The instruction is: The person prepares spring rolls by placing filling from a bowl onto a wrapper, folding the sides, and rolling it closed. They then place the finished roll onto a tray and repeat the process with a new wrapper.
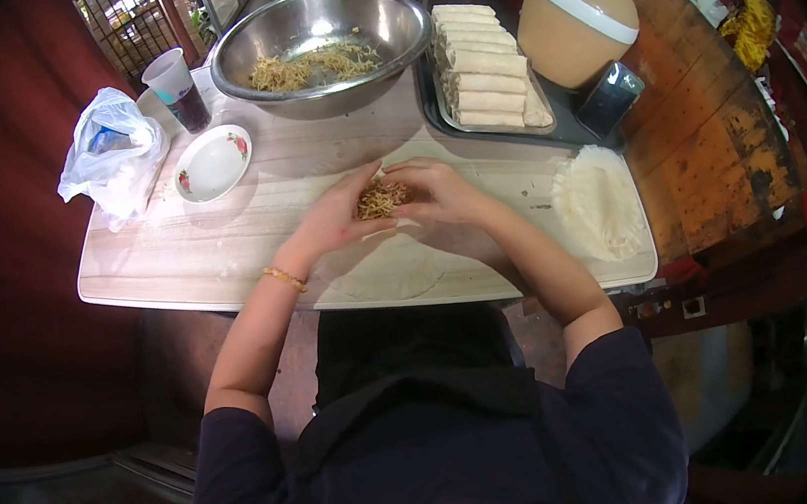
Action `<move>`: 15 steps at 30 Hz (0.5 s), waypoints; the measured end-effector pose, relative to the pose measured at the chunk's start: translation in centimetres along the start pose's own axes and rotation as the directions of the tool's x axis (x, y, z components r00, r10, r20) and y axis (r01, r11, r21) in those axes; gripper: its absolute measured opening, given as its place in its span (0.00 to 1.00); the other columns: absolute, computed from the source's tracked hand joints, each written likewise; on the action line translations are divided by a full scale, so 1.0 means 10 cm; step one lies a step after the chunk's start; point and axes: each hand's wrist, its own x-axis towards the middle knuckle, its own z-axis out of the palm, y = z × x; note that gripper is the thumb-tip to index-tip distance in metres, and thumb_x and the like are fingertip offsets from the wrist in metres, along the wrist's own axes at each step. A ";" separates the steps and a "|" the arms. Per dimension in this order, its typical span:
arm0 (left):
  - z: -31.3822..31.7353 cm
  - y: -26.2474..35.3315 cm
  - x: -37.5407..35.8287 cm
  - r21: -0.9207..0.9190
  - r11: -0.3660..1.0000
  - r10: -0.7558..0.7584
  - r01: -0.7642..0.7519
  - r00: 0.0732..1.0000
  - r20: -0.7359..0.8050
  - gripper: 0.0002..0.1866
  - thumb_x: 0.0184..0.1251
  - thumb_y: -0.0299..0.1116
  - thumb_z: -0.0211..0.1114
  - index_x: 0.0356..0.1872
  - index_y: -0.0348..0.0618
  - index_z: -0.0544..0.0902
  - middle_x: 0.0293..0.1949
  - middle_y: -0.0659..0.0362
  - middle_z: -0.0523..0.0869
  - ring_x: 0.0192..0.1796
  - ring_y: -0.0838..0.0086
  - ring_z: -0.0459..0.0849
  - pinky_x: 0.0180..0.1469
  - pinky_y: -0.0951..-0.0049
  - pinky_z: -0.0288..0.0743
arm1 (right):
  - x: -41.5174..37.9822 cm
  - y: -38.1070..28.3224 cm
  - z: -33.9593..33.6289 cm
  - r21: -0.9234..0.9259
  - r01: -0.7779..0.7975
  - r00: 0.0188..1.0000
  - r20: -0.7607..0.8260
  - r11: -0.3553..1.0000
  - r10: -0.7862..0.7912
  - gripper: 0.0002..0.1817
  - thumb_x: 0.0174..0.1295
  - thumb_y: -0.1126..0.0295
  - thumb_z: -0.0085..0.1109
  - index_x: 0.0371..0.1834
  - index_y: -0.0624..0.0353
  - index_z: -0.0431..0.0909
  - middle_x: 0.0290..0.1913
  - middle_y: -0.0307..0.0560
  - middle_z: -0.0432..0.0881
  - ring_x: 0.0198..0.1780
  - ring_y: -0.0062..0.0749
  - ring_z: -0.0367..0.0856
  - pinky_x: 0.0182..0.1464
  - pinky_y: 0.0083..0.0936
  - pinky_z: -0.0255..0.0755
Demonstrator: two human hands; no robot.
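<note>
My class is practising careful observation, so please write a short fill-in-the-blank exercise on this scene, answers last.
The bare left hand and bare right hand cup shredded brown food, like that in the large silver metal ____.
The shallow white dish is painted with red ____.
The pale cylindrical rolls lie stacked on a rectangular metal ____.
Missing words: bowl; flowers; tray.

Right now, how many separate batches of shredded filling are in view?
2: a loose spread inside the metal bowl, and a small heap between the left hand and right hand. The fingers may hide part of that heap.
</note>
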 end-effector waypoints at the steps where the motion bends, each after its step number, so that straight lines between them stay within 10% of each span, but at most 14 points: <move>1: 0.03 -0.01 0.01 0.001 1.000 0.000 0.000 1.000 -0.002 0.47 0.52 0.43 0.78 0.70 0.33 0.66 0.63 0.41 0.76 0.64 0.55 0.77 0.64 0.64 0.71 | -0.01 0.00 -0.01 0.012 -0.039 0.998 -0.044 0.999 0.039 0.27 0.51 0.58 0.73 0.54 0.58 0.81 0.57 0.53 0.80 0.58 0.49 0.76 0.62 0.41 0.67; 10: 0.06 0.02 0.06 -0.173 0.965 -0.186 0.196 0.980 0.074 0.26 0.55 0.38 0.75 0.55 0.42 0.81 0.48 0.47 0.86 0.49 0.57 0.86 0.50 0.62 0.78 | -0.08 0.05 -0.08 -0.254 -0.093 0.989 0.086 0.963 0.118 0.23 0.52 0.56 0.72 0.48 0.54 0.81 0.53 0.43 0.80 0.58 0.42 0.73 0.64 0.40 0.58; 15: -0.12 0.02 -0.04 -0.054 0.998 0.034 -0.033 0.999 0.006 0.32 0.53 0.39 0.76 0.59 0.37 0.78 0.57 0.44 0.81 0.62 0.53 0.78 0.62 0.63 0.72 | -0.05 -0.04 -0.12 -0.149 -0.084 0.995 0.038 0.985 0.091 0.25 0.51 0.57 0.73 0.50 0.56 0.80 0.55 0.47 0.79 0.60 0.45 0.73 0.62 0.41 0.64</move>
